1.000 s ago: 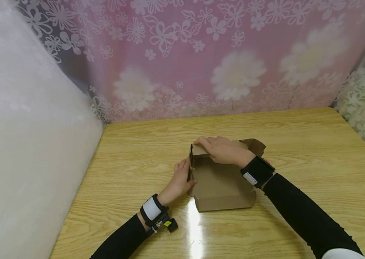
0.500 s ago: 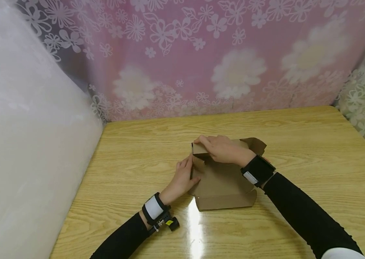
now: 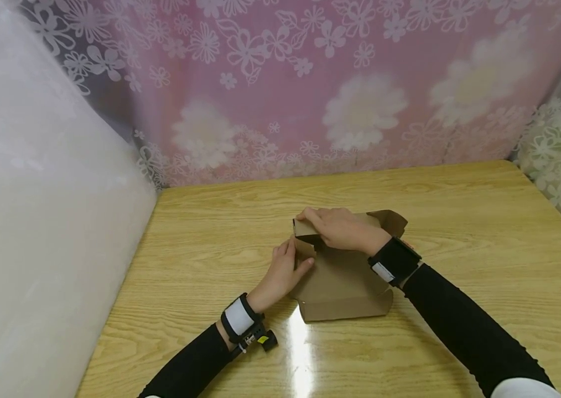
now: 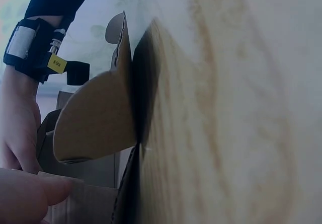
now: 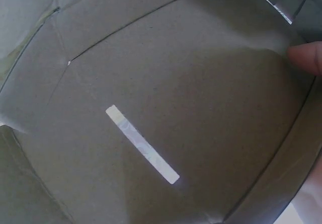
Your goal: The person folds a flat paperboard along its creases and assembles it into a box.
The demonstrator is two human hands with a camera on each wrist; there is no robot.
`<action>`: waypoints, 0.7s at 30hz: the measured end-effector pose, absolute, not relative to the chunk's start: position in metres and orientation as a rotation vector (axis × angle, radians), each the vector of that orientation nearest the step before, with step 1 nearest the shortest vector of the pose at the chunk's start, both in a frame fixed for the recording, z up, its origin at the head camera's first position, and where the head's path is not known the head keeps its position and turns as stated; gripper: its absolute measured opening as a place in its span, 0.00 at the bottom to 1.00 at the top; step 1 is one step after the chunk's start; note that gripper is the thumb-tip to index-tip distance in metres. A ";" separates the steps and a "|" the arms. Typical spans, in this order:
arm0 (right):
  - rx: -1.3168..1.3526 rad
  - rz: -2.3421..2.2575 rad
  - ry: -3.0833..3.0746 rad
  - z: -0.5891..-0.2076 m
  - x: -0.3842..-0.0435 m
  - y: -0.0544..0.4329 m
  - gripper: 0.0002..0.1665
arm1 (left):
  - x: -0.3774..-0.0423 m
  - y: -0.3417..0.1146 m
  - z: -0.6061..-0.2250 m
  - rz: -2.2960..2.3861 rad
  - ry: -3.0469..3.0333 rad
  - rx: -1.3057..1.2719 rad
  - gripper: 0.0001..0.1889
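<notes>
A partly folded brown cardboard box lies on the table in the head view. At its left side, my left hand pinches the side panel, thumb inside and fingers outside. My right hand grips the folded far edge from above, its fingertips at the far left corner. In the left wrist view, a rounded flap stands out, and the left thumb presses on cardboard. A pale strip marks the inner panel in the right wrist view, where a right-hand digit shows at the right edge.
The wood-grain table spreads around the box. A white sheet hangs along the left, and a pink flowered curtain stands behind the far edge. At the box's far right, a loose flap sticks out.
The left side panel has been folded inward, so its flap shows inside the box below the far edge. My left hand has shifted slightly right and away from me; the right hand stays put.
</notes>
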State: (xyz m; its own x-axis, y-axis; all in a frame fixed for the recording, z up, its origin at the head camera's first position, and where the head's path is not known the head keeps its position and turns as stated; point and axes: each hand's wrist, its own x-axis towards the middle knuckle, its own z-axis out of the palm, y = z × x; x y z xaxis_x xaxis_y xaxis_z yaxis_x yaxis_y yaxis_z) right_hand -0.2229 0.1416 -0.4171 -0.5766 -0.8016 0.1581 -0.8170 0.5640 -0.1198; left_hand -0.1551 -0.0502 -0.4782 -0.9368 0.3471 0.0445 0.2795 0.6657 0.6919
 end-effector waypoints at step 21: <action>1.410 0.280 -2.669 -0.417 -0.223 0.141 0.20 | -0.157 -0.039 -0.471 1.237 2.890 0.548 0.32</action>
